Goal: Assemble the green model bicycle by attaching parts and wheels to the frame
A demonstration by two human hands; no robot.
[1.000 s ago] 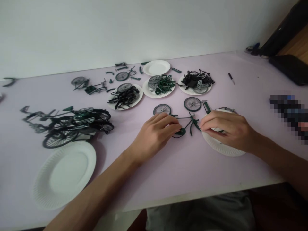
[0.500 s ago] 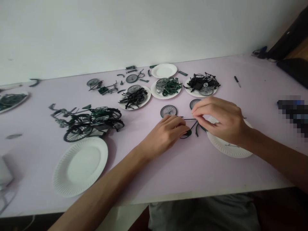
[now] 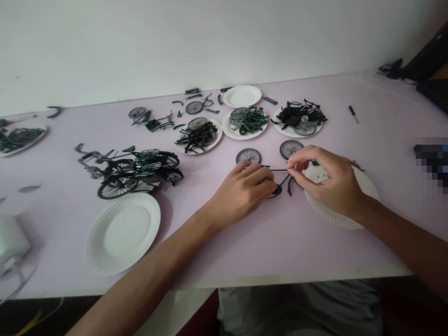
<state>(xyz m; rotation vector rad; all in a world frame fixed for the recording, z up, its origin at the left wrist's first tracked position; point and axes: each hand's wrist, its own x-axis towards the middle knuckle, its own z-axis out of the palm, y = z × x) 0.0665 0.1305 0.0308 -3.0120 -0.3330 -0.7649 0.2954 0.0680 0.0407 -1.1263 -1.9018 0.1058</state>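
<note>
My left hand (image 3: 245, 189) is closed over a dark model bicycle frame (image 3: 278, 170) that lies on the table, hiding most of it. A green round part (image 3: 277, 190) of the frame shows beside the fingers. At the end of the frame's top bar, the thumb and fingertips of my right hand (image 3: 324, 177) are pinched together; what they hold is too small to make out. Two loose wheels, a left one (image 3: 248, 156) and a right one (image 3: 291, 149), lie just beyond my hands. A curved dark mudguard (image 3: 290, 186) rests between them. Under my right hand sits a paper plate (image 3: 341, 219) with small parts.
Assembled model bicycles (image 3: 136, 170) stand at the left, behind a paper plate (image 3: 122, 233). Farther back are plates of black parts (image 3: 198, 137), green parts (image 3: 250, 122) and more black parts (image 3: 299, 117). A dark pen-like tool (image 3: 353, 114) lies at the right.
The view has shifted slightly. My right fingertips have come down to the end of the frame's top bar, and the right wheel shows more fully. My left hand keeps its hold.
</note>
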